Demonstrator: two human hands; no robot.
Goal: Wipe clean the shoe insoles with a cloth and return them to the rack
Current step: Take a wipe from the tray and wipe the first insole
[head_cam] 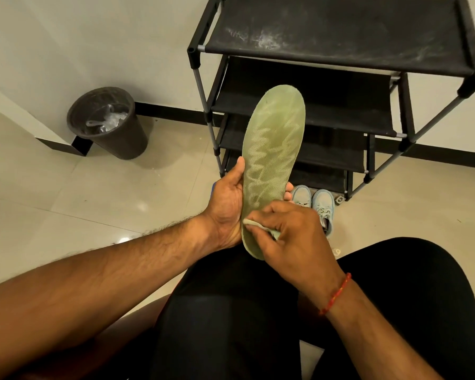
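Indoors, the rack (340, 28) is being borne by glossy tiles (121, 193); before it, the insole (274, 138) is being clasped by the left hand (226, 198), a cloth (254, 223) being pinched onto its heel by the right hand (294, 234).

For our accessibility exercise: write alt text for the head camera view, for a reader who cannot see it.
A person's left hand holds a green insole while the right hand pinches a cloth against its near end. Behind stand a black shoe rack, pale shoes and a bin.

Brown round plastic bin (126, 138) left of black metal-framed fabric rack (340, 37); pale blue sneakers (324, 201) on floor before rack.
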